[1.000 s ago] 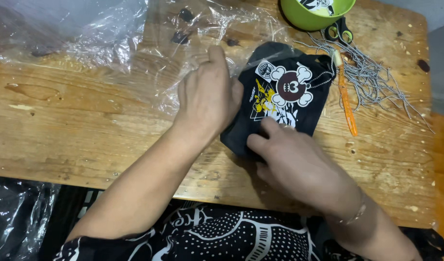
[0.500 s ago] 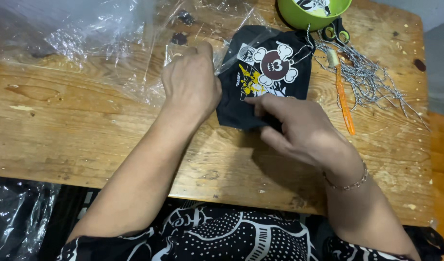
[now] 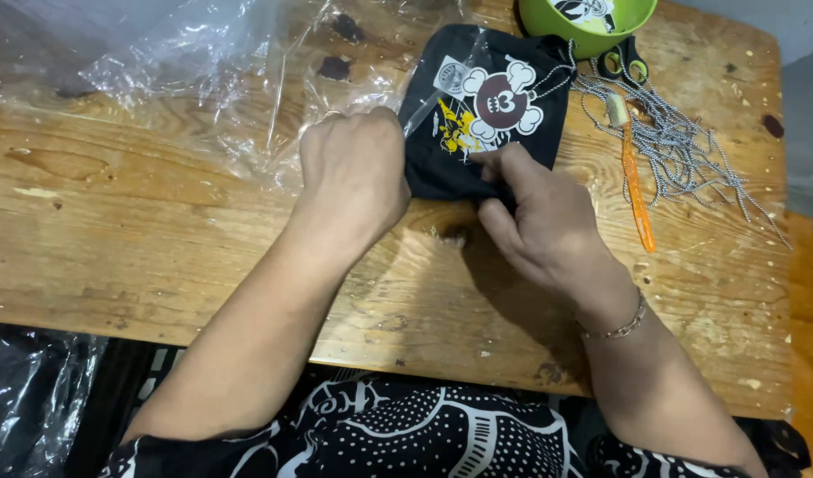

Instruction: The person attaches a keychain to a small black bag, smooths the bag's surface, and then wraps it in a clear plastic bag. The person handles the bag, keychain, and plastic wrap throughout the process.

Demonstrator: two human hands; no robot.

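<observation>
Left hand [image 3: 353, 173]: grip closed, fingers curled into a loose fist pinching the edge of the clear plastic bag [image 3: 247, 88] where it meets the left edge of the black cloth pouch [image 3: 486, 106]. Right hand [image 3: 539, 221]: grip closed on the lower edge of the same pouch, thumb on top, fingers tucked under the fabric; a thin bracelet [image 3: 615, 327] sits on that wrist. Pouch location: flat on the wooden bench [image 3: 158, 248], toward its far side, between the two hands and slightly beyond them; its upper part appears to lie partly inside the bag's mouth, though how far in cannot be told through the glare. The pouch shows a printed cartoon figure in white, brown and yellow. Left of the hands: crumpled clear plastic spread over the far left of the bench. More clear plastic hangs below the bench's near edge at lower left. Right of the pouch: a green bowl [image 3: 584, 31] at the far edge, scissors with green handles [image 3: 623, 62] just beside it, a heap of black-and-white cords [image 3: 690, 150], and an orange stick-shaped tool [image 3: 635, 181] lying along the cords, well apart from the right hand
</observation>
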